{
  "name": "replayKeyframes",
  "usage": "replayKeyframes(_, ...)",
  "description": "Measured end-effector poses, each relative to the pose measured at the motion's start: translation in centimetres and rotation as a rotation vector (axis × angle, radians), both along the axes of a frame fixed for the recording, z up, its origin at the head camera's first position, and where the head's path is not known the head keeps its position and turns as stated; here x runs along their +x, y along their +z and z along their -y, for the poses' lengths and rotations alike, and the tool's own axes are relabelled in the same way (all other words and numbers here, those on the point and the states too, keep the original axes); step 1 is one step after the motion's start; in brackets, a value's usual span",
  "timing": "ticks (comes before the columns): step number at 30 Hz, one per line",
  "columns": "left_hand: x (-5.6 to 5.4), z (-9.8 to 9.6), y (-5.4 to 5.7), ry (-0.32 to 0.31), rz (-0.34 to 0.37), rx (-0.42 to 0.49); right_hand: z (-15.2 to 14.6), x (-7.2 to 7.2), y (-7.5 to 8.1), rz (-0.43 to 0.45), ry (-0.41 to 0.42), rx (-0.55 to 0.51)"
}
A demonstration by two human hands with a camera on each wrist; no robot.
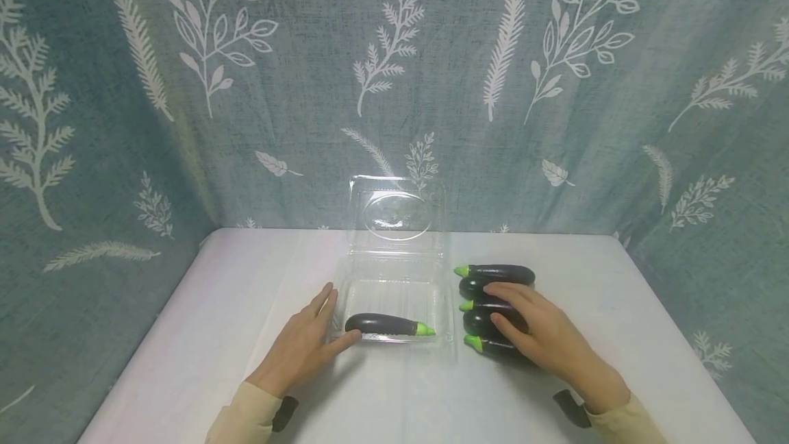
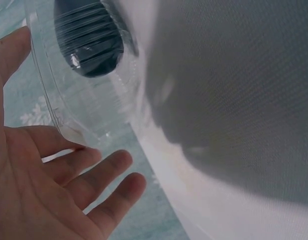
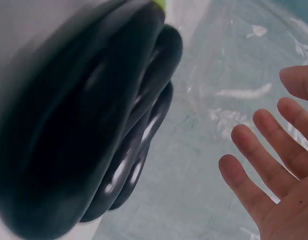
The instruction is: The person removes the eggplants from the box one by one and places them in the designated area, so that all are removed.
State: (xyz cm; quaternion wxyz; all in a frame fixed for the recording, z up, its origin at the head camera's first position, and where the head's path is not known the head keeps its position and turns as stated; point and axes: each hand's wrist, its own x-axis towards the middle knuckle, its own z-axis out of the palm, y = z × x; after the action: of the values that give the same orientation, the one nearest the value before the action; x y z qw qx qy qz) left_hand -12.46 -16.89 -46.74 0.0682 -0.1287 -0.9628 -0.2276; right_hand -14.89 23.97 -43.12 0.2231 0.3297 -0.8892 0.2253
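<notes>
A clear plastic clamshell container (image 1: 394,293) stands mid-table with its lid (image 1: 351,214) raised behind it. One dark eggplant (image 1: 379,324) with a green stem lies along its front inside. My left hand (image 1: 302,344) is at the container's left front corner, thumb at the front rim and fingers along the left side; the left wrist view shows the fingers (image 2: 94,180) loosely spread, touching the plastic. Over a row of several eggplants (image 1: 502,273) to the right hovers my right hand (image 1: 548,334). Its fingers (image 3: 263,170) are spread and apart from the eggplants in the right wrist view.
A white cloth (image 1: 296,410) covers the table. Behind and at both sides hangs a blue-green curtain (image 1: 308,129) with white leaf prints. Dark bands (image 1: 285,414) sit at both wrists near the sleeves.
</notes>
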Motion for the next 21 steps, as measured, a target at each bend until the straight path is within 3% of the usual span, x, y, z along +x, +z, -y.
replayKeyframes(8, 0.0, 0.0, 0.0, 0.003, -0.01, -0.013, 2.8, -0.2, -0.3, 0.063, 0.049, -0.015)
replayKeyframes(16, -0.1, 0.0, -0.1, -0.003, -0.021, -0.012, 5.2, -0.7, -0.6, 0.058, 0.132, -0.04)
replayKeyframes(21, -0.1, -0.1, -0.1, -0.003, -0.026, -0.012, 6.3, -1.0, -1.0, 0.133, 0.15, -0.04)
